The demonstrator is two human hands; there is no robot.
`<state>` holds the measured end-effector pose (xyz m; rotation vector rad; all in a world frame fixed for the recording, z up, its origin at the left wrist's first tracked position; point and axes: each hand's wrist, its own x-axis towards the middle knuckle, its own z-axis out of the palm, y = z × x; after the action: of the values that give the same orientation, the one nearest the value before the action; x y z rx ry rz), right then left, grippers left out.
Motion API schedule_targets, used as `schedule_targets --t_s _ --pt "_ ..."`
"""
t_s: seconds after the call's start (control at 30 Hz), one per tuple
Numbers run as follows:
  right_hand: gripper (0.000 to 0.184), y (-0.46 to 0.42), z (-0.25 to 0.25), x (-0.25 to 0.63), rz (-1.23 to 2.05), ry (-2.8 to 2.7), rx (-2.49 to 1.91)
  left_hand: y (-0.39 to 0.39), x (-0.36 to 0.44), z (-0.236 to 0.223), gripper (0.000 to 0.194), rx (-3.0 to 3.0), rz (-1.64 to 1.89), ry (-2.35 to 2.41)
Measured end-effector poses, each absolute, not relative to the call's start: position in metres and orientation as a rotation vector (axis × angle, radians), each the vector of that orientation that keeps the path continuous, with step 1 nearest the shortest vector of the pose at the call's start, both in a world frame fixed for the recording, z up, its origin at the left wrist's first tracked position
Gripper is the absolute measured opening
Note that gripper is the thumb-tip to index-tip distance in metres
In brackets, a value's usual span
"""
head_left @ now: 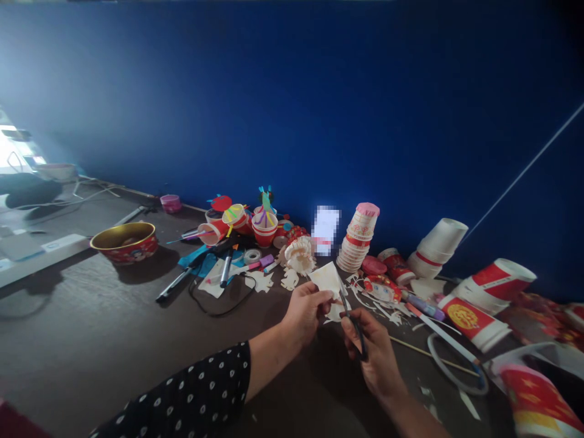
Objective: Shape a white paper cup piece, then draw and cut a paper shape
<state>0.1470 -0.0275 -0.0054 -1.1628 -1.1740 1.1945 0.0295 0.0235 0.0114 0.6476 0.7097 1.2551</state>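
The left hand (306, 311) is pinching a piece of white paper (326, 278) near its lower edge, the grip clamped on a sheet that looks light, flimsy and easily bent, while the right hand (376, 356) is clamping dark scissors (353, 325) against it. Paper scraps (261, 281) are lying across the dark tabletop (91, 340), stacked paper cups (358, 237) are standing at one o'clock, and a gold-lined bowl (124, 242) is sitting at ten, before a blue wall (292, 103).
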Motion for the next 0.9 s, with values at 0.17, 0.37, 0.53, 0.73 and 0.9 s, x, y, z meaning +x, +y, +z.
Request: schedule_targets --t_s 0.17,0.37,0.53,0.73,0.9 --pt "0.031 -0.0276 -0.0069 0.1480 1.196 -1.177 -1.146 0.0244 0.0290 0.0118 0.018 0.653 1.265 0.700" --pt "0.033 -0.0275 -0.0060 0.1483 1.222 -1.168 -1.160 0.0253 0.0284 0.0141 0.016 0.666 1.258 0.686" --pt "0.031 -0.0279 -0.0054 0.1493 1.207 -1.189 -1.167 0.0249 0.0275 0.0150 0.015 0.667 1.260 0.677" --pt "0.031 -0.0287 -0.0054 0.1495 1.204 -1.194 -1.170 0.0256 0.0264 0.0146 0.015 0.686 1.258 0.673" --pt "0.032 -0.0281 -0.0055 0.1495 1.194 -1.200 -1.160 0.0274 0.0263 0.0136 0.015 0.688 1.258 0.677"
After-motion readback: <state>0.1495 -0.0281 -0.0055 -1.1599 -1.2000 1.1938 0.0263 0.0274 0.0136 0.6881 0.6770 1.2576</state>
